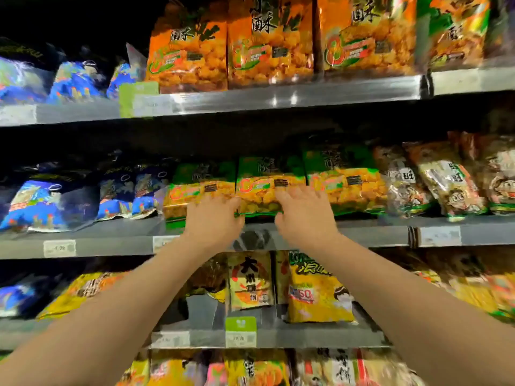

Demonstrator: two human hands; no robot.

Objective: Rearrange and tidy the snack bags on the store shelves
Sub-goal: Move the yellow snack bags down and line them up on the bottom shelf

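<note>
Two bare forearms, left (111, 302) and right (404, 296), lie nearest us and reach forward to the middle shelf (376, 232). We see the left hand (214, 218) gripping the lower left corner of the middle green bag (264, 176), fingers on its front and thumb at its bottom edge. The right hand (305, 215) grips the lower right corner in the same way, its fingers spread over the front. Motion blur softens both hands. The bag stands upright at the front edge of the middle shelf, between a left green bag (200, 185) and a right green bag (342, 182), and touches both.

From left to right on this shelf we note blue bags (36, 201), leaning at mixed angles, then the three green bags, then brown bags (443, 182) tilted against one another. On the upper shelf (278, 97), orange bags (267, 43) stand in a row. On the lower shelf (306, 337), yellow bags (315, 291) stand between the forearms, above a green price tag (240, 331).
</note>
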